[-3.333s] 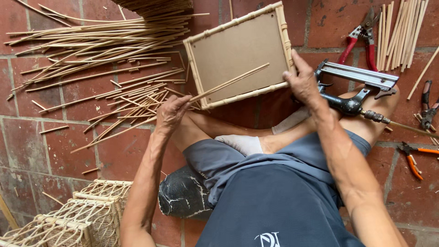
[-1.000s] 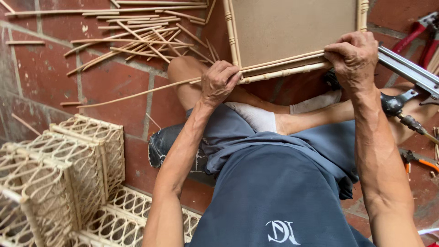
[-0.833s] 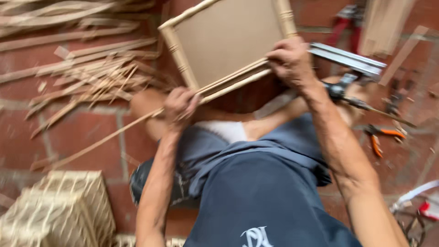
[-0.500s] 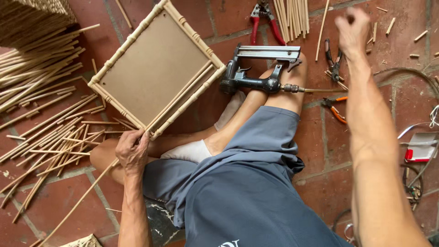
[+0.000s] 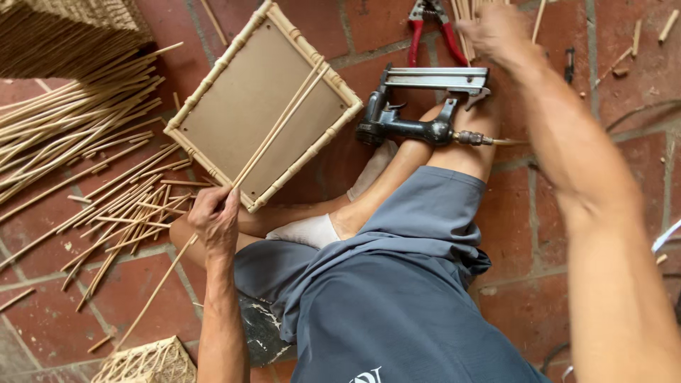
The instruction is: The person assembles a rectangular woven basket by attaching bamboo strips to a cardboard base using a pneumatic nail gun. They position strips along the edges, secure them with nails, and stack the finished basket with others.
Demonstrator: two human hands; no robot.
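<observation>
Red brick floor (image 5: 539,234) fills the view; person sits on it cross-legged in blue-grey shorts (image 5: 397,298), white socks on feet.

Biggest loose item: square tray frame (image 5: 266,106), flat brown board w/ bamboo-style rim, lying tilted like a diamond, upper centre-left, its lower corner near the person's shin. Left of it, a big scatter of thin cane sticks (image 5: 78,156) spread across the bricks, running to the left edge. Woven basket work (image 5: 64,28) at top left corner, and another woven piece (image 5: 145,363) at bottom left.

Pneumatic nail gun (image 5: 418,106), dark body w/ grey metal magazine, rests on the person's right knee/shin, just right of the tray; brass hose fitting sticks out to the right.

Left hand (image 5: 215,216) sits at the tray's lower corner, fingers closed together round a pair of thin cane strips (image 5: 280,122). Strips lie diagonally across the board, from the hand up to the upper-right rim; their tail runs past the hand down-left over the floor.

Right hand (image 5: 500,32) is up at top centre-right, blurred, arm stretched out over the nail gun. It's at a bundle of pale sticks (image 5: 472,8) near the top edge; can't tell if fingers are apart or gripping anything.

Red-handled pliers (image 5: 429,28) lie just left of that hand. Small stick offcuts (image 5: 642,39) dot the bricks top right.
</observation>
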